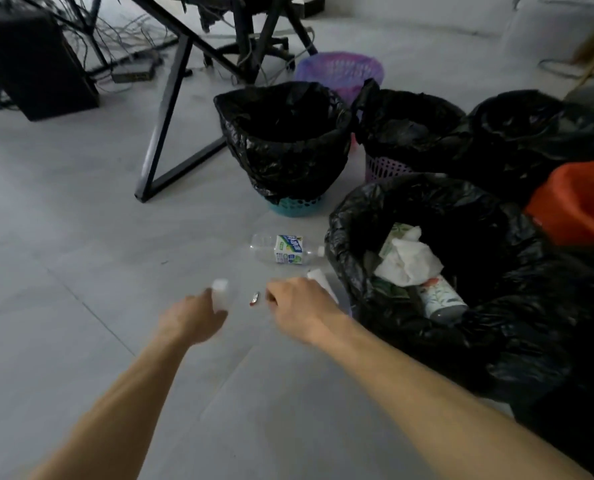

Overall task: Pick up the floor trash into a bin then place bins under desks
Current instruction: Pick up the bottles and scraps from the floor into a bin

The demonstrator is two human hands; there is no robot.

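The left hand (193, 318) is low over the floor (80, 271), and its fingers curl round a pale piece (220, 292) that is too blurred to name. The right hand (300, 308) is beside it, knuckles up and fingers bent down. A white piece (318, 276) shows just behind this hand, but I cannot tell if the hand holds it.

Between the two hands, on the floor, lies a small red and silver scrap (255, 298). It is a little nearer to the right fingertips.

Just beyond the hands lies a clear plastic bottle (285, 250) on its side. Its long axis runs left to right across the view, and the cap end points right, almost touching the black-lined bin (337, 244). This bin stands just right of the right hand and already has tissue and a can in it. So the right hand is nearer both to the bottle and to the bin (a short reach forward, I think, then a swing to the right).

Farther away stand a teal bin (288, 174), also lined in black, and the black table frame (170, 109).
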